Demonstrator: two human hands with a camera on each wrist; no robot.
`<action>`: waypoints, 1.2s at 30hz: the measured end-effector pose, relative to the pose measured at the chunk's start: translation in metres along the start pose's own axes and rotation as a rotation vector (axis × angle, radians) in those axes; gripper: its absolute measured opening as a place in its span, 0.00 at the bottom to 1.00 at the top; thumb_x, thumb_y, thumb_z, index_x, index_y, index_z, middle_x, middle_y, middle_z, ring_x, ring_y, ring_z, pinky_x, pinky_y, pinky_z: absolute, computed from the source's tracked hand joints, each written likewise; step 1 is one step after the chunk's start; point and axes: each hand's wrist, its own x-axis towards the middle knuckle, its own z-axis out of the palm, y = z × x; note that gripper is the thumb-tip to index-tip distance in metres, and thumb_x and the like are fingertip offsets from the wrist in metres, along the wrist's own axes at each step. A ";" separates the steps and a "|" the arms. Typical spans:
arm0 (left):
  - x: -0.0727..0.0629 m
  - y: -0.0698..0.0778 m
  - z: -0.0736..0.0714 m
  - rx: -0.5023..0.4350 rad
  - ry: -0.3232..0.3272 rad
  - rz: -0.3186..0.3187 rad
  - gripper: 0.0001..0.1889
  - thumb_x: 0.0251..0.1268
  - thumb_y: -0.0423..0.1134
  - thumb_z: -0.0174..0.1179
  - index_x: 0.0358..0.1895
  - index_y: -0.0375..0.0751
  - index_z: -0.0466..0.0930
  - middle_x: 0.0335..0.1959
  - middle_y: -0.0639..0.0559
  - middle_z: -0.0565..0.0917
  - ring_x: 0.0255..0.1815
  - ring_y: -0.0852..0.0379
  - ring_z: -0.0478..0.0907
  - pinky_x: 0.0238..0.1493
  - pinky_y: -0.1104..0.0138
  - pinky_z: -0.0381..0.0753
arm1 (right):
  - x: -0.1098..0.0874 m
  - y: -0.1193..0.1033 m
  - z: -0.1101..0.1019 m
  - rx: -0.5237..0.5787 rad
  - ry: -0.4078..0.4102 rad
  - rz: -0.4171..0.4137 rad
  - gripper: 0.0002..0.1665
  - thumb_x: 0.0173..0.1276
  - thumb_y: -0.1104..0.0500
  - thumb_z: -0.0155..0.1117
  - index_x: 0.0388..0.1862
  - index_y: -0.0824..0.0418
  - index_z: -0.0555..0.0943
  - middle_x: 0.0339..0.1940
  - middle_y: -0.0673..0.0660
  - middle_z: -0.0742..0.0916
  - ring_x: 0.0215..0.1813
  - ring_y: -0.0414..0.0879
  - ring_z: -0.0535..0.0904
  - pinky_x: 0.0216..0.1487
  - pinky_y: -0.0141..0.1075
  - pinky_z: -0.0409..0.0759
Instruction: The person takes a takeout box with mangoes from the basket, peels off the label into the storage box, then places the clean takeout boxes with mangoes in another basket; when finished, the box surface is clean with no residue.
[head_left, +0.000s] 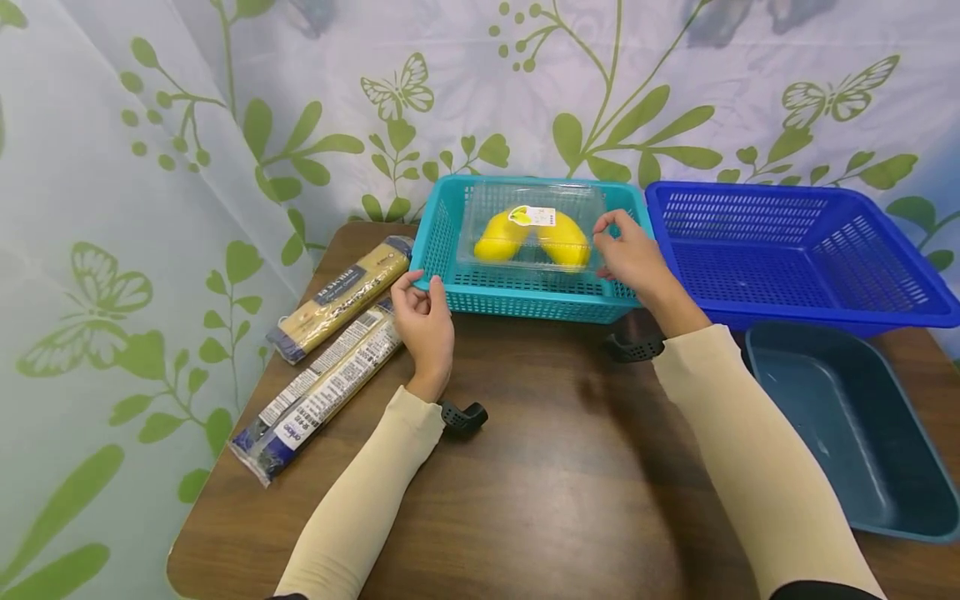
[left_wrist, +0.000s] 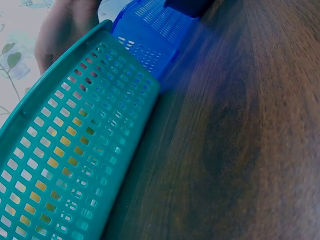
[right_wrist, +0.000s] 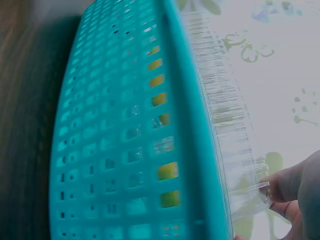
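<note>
— Where does the clear clamshell pack (head_left: 534, 227) sit, and how far along does this look?

— It lies inside the teal basket (head_left: 525, 302), flat on the floor of it, its ribbed lid rising a little above the rim. So, as I judge it, the pack is already in the basket; what is left seems only the letting go, or a small adjustment of its seat.

— What does it look like?

— A transparent plastic box with two yellow curved fruits inside and a white label with a green mark on top. Through the basket's holes the wrist views show patches of yellow.

— And the hands?

— The right hand (head_left: 628, 254) pinches the right edge of the pack; the right wrist view shows a fingertip (right_wrist: 285, 184) pressed on the ribbed plastic. The left hand (head_left: 422, 321) curls its fingers round the basket's near left corner, steadying it.

— What is around?

— An empty blue basket (head_left: 795, 254) touches the teal one on the right, a dark teal tub (head_left: 847, 417) stands nearer, and two long pasta packets (head_left: 330, 350) lie on the brown table (head_left: 555, 475) at the left.
</note>
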 end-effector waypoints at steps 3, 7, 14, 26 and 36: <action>-0.001 0.015 0.002 0.000 0.000 0.001 0.14 0.74 0.31 0.60 0.55 0.25 0.72 0.26 0.46 0.71 0.20 0.60 0.68 0.26 0.71 0.69 | -0.006 -0.008 -0.007 0.007 0.025 -0.004 0.14 0.84 0.46 0.44 0.59 0.51 0.68 0.40 0.60 0.77 0.36 0.52 0.84 0.44 0.44 0.81; -0.001 0.028 0.005 0.001 -0.005 -0.007 0.15 0.74 0.26 0.58 0.56 0.20 0.70 0.26 0.43 0.70 0.20 0.62 0.67 0.26 0.72 0.68 | -0.017 -0.016 -0.014 0.031 0.070 0.004 0.17 0.82 0.45 0.48 0.60 0.53 0.70 0.42 0.61 0.80 0.35 0.50 0.86 0.45 0.43 0.84; 0.006 0.002 0.003 0.043 0.002 -0.019 0.16 0.75 0.33 0.60 0.58 0.26 0.73 0.27 0.48 0.71 0.23 0.59 0.68 0.28 0.71 0.68 | -0.041 -0.027 -0.024 -0.023 0.119 -0.023 0.19 0.81 0.45 0.50 0.60 0.55 0.73 0.28 0.60 0.82 0.32 0.50 0.87 0.38 0.41 0.84; 0.006 -0.001 0.004 0.039 -0.009 -0.002 0.17 0.75 0.39 0.62 0.56 0.32 0.75 0.26 0.50 0.71 0.23 0.57 0.68 0.27 0.70 0.68 | -0.078 -0.032 -0.043 -0.051 0.152 -0.046 0.21 0.80 0.42 0.51 0.61 0.54 0.74 0.40 0.63 0.81 0.33 0.54 0.87 0.37 0.40 0.85; 0.001 -0.001 0.006 0.071 0.042 -0.028 0.16 0.74 0.31 0.60 0.58 0.26 0.73 0.26 0.46 0.69 0.23 0.61 0.67 0.27 0.72 0.66 | -0.118 -0.019 -0.047 -0.058 0.161 -0.056 0.21 0.79 0.42 0.53 0.61 0.53 0.75 0.46 0.64 0.82 0.32 0.52 0.85 0.36 0.36 0.84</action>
